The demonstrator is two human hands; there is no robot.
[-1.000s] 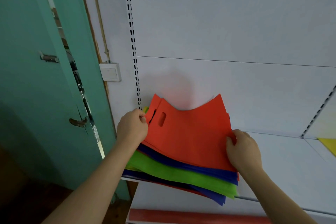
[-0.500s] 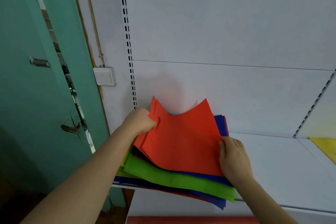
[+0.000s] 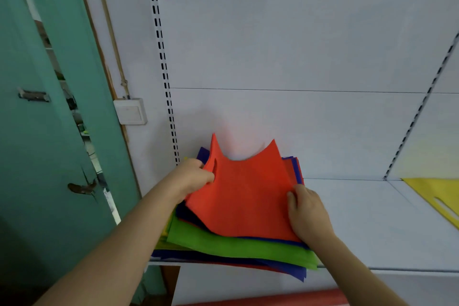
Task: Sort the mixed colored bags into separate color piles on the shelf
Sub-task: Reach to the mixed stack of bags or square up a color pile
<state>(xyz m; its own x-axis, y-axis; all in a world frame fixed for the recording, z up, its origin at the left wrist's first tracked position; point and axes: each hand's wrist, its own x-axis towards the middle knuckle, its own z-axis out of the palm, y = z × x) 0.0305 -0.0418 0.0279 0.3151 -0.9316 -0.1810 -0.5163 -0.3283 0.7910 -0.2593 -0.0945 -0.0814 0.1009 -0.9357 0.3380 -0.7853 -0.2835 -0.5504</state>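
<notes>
Fingers of your left hand point(image 3: 192, 176) and right hand point(image 3: 306, 213) pinch the red bag point(image 3: 243, 196) above the stack point(image 3: 236, 248) on the shelf point(image 3: 387, 226).

Top red bag point(image 3: 244, 196) lifted off mixed pile point(image 3: 238, 248) at white shelf's point(image 3: 387, 226) left end, gripped by left hand point(image 3: 192, 176) and right hand point(image 3: 306, 213); yellow bag point(image 3: 439, 194) far right.

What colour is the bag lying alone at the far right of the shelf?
Yellow: the lone bag shows clearly in the head view, lying flat on the shelf.
</notes>
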